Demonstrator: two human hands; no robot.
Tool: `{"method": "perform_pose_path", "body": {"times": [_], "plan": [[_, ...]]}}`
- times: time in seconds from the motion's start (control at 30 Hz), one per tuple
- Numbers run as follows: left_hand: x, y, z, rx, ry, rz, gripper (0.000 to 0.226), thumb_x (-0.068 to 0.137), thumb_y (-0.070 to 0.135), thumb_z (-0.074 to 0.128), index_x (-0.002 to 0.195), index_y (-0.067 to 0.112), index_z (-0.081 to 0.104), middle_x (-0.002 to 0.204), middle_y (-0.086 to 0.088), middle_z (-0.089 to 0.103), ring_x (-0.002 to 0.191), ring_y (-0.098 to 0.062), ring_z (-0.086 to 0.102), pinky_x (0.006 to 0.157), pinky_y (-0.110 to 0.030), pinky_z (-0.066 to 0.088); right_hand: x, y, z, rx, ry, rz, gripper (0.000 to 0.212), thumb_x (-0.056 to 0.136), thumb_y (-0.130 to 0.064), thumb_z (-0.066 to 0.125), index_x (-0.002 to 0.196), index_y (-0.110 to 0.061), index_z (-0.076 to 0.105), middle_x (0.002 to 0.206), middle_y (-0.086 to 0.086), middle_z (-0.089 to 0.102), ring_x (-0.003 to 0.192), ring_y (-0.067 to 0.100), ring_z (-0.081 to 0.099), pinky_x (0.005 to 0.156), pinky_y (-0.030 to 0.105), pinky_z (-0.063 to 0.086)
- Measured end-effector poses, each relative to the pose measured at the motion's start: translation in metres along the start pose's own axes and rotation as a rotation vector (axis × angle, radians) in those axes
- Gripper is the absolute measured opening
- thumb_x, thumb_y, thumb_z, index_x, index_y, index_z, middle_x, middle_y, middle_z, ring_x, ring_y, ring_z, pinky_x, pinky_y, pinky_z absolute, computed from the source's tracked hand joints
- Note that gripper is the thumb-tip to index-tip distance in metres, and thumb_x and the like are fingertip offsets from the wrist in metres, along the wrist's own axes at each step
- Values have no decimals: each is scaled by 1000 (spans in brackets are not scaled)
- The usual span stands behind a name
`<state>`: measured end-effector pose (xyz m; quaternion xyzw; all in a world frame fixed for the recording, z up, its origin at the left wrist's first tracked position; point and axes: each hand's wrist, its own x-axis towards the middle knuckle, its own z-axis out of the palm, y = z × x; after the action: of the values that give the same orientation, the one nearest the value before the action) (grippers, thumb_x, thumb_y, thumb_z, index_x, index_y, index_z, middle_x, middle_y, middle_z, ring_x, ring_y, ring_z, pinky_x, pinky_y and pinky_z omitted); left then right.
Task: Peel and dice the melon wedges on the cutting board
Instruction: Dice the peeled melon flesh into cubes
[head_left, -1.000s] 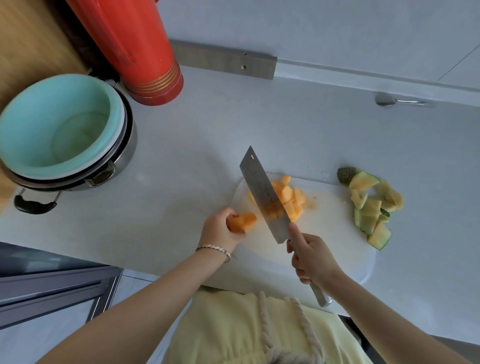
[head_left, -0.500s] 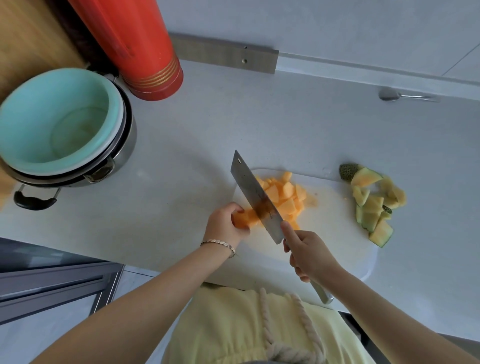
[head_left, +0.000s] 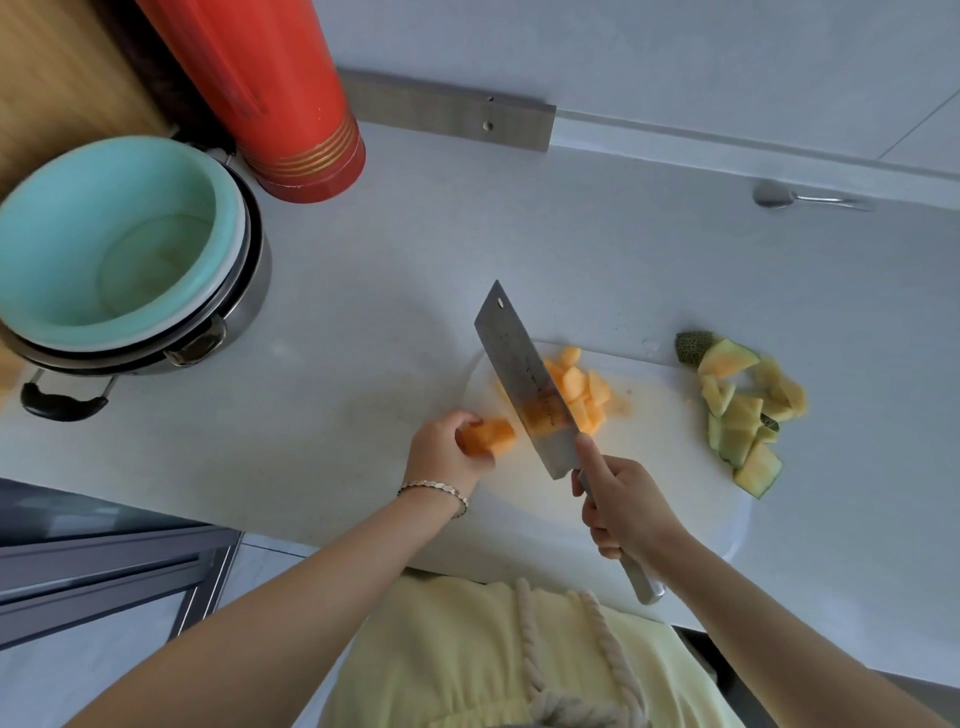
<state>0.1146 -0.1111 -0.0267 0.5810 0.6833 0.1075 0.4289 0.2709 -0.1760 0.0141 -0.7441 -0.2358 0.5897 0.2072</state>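
- Looking down from head height at a pale kitchen counter (head_left: 519, 249) where a person works with two bare hands.
- A white cutting board (head_left: 649, 467) lies on the counter in front of the person.
- The left hand (head_left: 441, 452) closes its fingers around a peeled orange melon piece (head_left: 488, 435), holding it at the board's left edge.
- The right hand (head_left: 623, 509) is wrapped around the handle of a cleaver (head_left: 524, 379), with the index finger stretched along the base of the blade.
- The cleaver blade stands tilted just to the right of the held melon piece; whether it touches the piece cannot be told.
- A small heap of diced melon cubes (head_left: 582, 395) sits on the board behind the blade, partly hidden by it.
- A pile of green-edged rinds (head_left: 743, 410) lies at the board's right edge, spilling onto the counter.
- A bracelet (head_left: 434, 491) circles the left wrist.
- To the far left, a mint-green bowl (head_left: 104, 244) sits nested inside a steel pot (head_left: 244, 301).
- A tall red flask (head_left: 280, 93) stands just behind the pot.
- A metal spoon (head_left: 800, 197) lies by the wall at the far right, well apart from the board.
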Motion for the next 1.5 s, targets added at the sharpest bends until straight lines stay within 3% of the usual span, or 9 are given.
{"method": "perform_pose_path", "body": {"times": [0.23, 0.5, 0.67, 0.87, 1.03, 1.2, 1.5], "plan": [[-1, 4, 1, 28, -21, 24, 31, 72, 6, 69, 103, 10, 65, 100, -9, 69, 94, -26, 63, 78, -24, 47, -7, 1, 1, -122, -19, -14, 53, 91, -58, 39, 68, -11, 44, 44, -1, 35, 31, 12, 29, 39, 17, 26], [-2, 7, 0, 27, -10, 56, 20, 73, 4, 64, 92, 10, 69, 89, -10, 71, 81, -24, 62, 68, -19, 42, 2, 5, 10, -205, 16, -22, 52, 90, -59, 39, 70, -11, 41, 44, -3, 37, 32, 11, 32, 37, 17, 30], [0, 6, -2, -16, -1, 42, 20, 73, 5, 67, 92, 9, 70, 88, -13, 72, 81, -26, 64, 72, -24, 47, 13, 8, 21, -115, 24, -26, 51, 92, -55, 40, 69, -10, 42, 49, 2, 36, 37, 15, 31, 38, 18, 28], [0, -1, -3, -67, -24, 20, 33, 73, 7, 72, 105, 10, 67, 102, -11, 68, 76, -15, 58, 73, -17, 43, 13, 3, 13, 68, 25, 3, 53, 94, -55, 38, 67, -9, 43, 41, -1, 32, 31, 12, 27, 39, 18, 24], [0, 0, 2, -97, -3, 13, 35, 72, 0, 69, 106, 8, 65, 111, -13, 62, 83, -28, 66, 75, -24, 49, -1, 1, -3, -5, -10, -6, 53, 91, -58, 39, 69, -10, 42, 43, -1, 30, 34, 14, 24, 41, 18, 22], [1, 3, 4, -67, -18, 20, 35, 72, 4, 71, 106, 7, 63, 110, -11, 64, 87, -30, 68, 84, -38, 55, -8, -1, -3, -83, -31, -10, 53, 91, -58, 38, 69, -11, 43, 44, 0, 33, 34, 13, 26, 40, 18, 24], [4, 2, 5, -54, -13, -1, 28, 72, 4, 68, 100, 8, 64, 103, -8, 67, 84, -28, 68, 81, -31, 55, -5, -1, 9, -189, -6, -23, 54, 90, -60, 37, 68, -11, 43, 48, 1, 38, 36, 14, 33, 41, 20, 31]]}}
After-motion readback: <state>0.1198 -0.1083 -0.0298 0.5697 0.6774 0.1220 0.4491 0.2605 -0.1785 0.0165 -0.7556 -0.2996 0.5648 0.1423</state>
